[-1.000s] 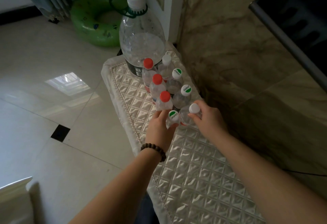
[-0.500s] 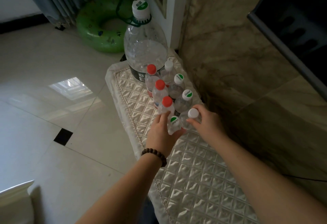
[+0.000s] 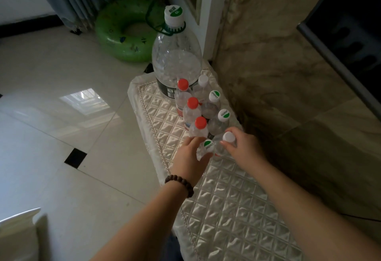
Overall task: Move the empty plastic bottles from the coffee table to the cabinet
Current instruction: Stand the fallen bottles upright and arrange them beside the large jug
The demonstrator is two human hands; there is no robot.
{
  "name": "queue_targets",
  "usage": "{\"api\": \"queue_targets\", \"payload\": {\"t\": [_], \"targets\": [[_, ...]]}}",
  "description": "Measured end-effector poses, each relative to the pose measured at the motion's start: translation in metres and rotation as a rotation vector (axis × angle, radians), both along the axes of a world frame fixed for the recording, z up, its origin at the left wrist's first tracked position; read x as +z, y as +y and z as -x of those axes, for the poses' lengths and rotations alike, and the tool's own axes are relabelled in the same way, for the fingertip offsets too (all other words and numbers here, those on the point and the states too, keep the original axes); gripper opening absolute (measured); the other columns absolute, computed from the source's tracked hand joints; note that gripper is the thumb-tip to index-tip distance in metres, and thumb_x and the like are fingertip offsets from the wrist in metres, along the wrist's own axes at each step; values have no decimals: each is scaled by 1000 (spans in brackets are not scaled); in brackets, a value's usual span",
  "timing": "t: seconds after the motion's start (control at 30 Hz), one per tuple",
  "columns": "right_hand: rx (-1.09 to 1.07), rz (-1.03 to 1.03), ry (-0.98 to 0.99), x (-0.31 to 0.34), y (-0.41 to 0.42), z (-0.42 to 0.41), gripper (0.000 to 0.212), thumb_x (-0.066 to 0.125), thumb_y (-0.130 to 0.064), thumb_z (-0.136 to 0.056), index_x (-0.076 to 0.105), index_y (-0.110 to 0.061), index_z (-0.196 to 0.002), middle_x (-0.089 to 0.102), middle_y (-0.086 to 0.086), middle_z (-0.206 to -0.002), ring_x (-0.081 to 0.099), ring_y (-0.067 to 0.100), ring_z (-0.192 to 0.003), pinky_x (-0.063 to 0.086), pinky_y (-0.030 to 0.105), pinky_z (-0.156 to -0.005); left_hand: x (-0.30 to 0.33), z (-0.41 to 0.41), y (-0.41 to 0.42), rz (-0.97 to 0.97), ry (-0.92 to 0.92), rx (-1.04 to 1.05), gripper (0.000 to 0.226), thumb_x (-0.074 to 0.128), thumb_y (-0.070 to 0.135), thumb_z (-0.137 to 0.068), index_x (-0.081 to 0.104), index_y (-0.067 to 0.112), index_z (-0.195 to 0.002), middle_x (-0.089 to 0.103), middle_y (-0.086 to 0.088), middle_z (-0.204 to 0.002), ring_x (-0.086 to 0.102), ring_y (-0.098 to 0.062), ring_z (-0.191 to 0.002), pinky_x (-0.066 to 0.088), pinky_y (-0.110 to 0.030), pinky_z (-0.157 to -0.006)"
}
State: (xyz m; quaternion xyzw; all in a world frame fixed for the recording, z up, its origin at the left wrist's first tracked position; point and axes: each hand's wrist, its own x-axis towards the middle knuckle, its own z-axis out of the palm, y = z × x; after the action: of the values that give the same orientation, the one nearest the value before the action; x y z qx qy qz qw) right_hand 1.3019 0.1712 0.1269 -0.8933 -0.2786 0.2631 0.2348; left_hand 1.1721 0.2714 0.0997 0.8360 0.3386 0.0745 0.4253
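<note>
1. Two small bottles are under my hands at the near end of the double row on the cabinet's quilted cover (image 3: 237, 209), behind which stands the big jug (image 3: 177, 58).
2. My left hand (image 3: 188, 157) has its grip curled round the crumpled green-capped bottle (image 3: 205, 150), probably to seat it upright.
3. My right hand (image 3: 244, 148) pinches the white-capped bottle (image 3: 223, 144) near its neck, fingers closed on it, tucking it against its neighbours so neither tips.

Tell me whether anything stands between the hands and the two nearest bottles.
Nothing visible does. The left hand already touches the green-capped clear plastic bottle, and the right hand touches the white-capped clear plastic bottle.
</note>
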Motion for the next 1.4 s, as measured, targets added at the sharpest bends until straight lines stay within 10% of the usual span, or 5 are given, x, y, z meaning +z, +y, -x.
{"api": "queue_targets", "payload": {"t": [0.2, 0.53, 1.4], "targets": [[-82, -40, 11, 0, 0, -8, 47, 67, -41, -83, 54, -18, -122, 64, 9, -114, 61, 24, -103, 51, 35, -83, 4, 5, 1, 65, -42, 47, 58, 62, 58, -76, 53, 27, -125, 53, 8, -123, 52, -7, -107, 50, -31, -92], [-39, -27, 0, -4, 38, -38, 35, 62, -39, -87, 51, -33, -120, 64, 5, -114, 61, 26, -105, 54, 47, -86, 4, -42, 35, 0, -6, 112, 38, 70, 25, -82, 58, 22, -117, 57, 2, -116, 55, -17, -102, 40, -23, -83], [-19, 9, -57, -3, 104, -62, 36, 58, -29, -90, 51, -24, -125, 62, 12, -115, 60, 29, -103, 54, 45, -85, 7, -69, 91, -60, -24, 157, 27, 68, 30, -83, 63, 19, -107, 65, -1, -103, 58, -20, -95, 48, -34, -81]]}}
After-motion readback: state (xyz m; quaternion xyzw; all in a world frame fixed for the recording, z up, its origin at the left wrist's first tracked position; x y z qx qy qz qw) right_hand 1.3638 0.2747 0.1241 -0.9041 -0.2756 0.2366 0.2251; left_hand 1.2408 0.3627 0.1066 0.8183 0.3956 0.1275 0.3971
